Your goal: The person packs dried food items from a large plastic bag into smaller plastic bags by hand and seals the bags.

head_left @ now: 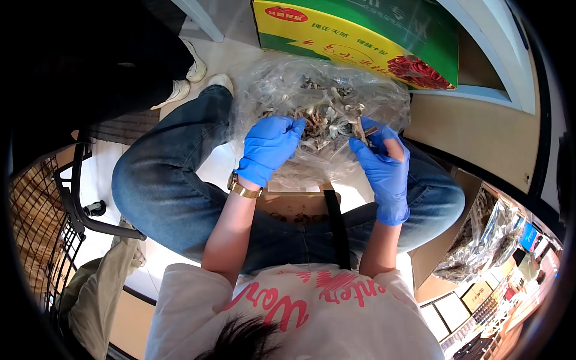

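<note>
Between my knees lies a large clear plastic bag, open at the top and full of grey, brown and whitish dried mushrooms. My left hand, in a blue glove, is at the near left side of the pile. Its fingers are pressed together; what they pinch is hidden. On the right, my right hand, also gloved in blue, has its thumb and fingers closed on a brownish dried mushroom piece. A patch of bare skin shows through this glove near a finger.
A green and yellow carton stands beyond the bag. Below my lap is a cardboard box with dark bits inside. A black wire cart is at left. Another person's shoes are at upper left. More bagged goods sit in a box at right.
</note>
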Demonstrator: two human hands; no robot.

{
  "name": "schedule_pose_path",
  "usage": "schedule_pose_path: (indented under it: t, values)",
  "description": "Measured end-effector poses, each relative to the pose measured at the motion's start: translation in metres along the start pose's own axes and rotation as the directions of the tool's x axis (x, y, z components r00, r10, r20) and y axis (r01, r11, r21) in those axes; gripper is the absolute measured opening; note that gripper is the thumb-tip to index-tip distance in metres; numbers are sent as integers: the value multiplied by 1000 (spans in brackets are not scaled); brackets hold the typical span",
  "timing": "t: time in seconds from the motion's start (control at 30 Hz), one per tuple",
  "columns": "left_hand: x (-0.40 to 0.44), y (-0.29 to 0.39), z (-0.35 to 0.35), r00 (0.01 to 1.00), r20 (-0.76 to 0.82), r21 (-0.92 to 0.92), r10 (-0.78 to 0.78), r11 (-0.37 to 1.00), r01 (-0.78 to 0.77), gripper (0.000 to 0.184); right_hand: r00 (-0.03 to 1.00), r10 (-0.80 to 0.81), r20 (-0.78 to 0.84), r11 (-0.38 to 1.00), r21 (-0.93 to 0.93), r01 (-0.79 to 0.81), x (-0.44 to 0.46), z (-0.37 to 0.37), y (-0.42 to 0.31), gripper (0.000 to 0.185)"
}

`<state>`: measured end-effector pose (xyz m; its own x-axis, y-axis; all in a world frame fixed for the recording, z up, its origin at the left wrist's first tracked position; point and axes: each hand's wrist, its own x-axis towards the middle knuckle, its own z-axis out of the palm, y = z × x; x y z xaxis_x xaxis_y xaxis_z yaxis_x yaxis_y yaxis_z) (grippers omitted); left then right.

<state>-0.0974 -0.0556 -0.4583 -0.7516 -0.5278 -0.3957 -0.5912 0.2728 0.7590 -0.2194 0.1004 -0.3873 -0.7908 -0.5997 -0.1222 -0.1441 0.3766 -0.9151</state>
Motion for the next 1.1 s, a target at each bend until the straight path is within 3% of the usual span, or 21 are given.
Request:
schedule_pose_path:
  t: [0.1, 0.2, 0.27, 0.3, 0.37, 0.4, 0.47, 0.57, 0.63, 0.73, 0.83, 0.87, 0.9, 0.97, 1.0, 1.1]
  values:
    - [-1, 2, -1, 1000, 3, -5, -2, 1000, 2, 40, 999, 29, 26, 997, -77, -27, -1, -1, 7, 35]
    - [-1, 0, -1, 1000, -6, -3, 17, 1000, -17, 40, 999, 40, 34, 996, 74, -42, -1, -2, 7, 32]
    - [1, -2, 2, 1000, -7, -9, 30, 1000, -30, 40, 994, -87, 67, 983, -154, 97, -2, -1, -2, 29]
    - [2, -3, 4, 999, -6, -23, 41, 999, -41, 40, 994, -87, 67, 983, -154, 97, -4, -2, 0, 29]
    - [2, -4, 5, 999, -10, -36, 50, 998, -50, 40, 996, 80, 28, 996, -42, -79, -5, -4, 6, 27]
    - [1, -5, 5, 994, -38, 7, 102, 995, -101, 40, 996, 80, 30, 996, -42, -79, -5, -4, 9, 27]
    - [2, -6, 6, 986, -64, 52, 157, 987, -154, 40, 994, 86, -66, 994, 73, -81, -2, -4, 12, 26]
    - [2, -9, 7, 997, -20, -34, 79, 996, -79, 39, 982, 53, -182, 979, 202, -15, 3, -11, 6, 24]
    - [2, -12, 7, 998, -22, -68, 57, 996, -58, 39, 971, 95, -219, 984, 167, -58, 7, -16, 6, 24]
    - [1, -7, 3, 997, -30, -27, 69, 997, -70, 38, 931, -47, -361, 989, 111, 93, 17, -15, 20, 28]
    - [1, -5, 2, 999, -18, 51, 45, 998, -44, 37, 981, -33, -191, 992, -123, 9, 21, -11, 33, 35]
    - [1, -5, 2, 999, -21, 52, 44, 998, -43, 37, 977, -155, -143, 987, 9, 158, 26, -3, 42, 43]
    - [1, -6, 2, 998, -28, 58, 50, 997, -49, 37, 978, -156, -140, 987, 12, 160, 24, -4, 44, 43]
    - [0, -6, 1, 998, -35, 63, 52, 997, -50, 36, 997, -38, -67, 968, -248, 21, 18, -4, 41, 46]
    - [0, -4, 0, 998, -34, 56, 48, 997, -46, 36, 985, -165, -46, 960, -237, 150, 19, -2, 42, 50]
    - [-1, -2, 1, 996, -39, 64, 74, 995, -72, 34, 968, -247, 50, 961, -113, 251, 16, 9, 37, 53]
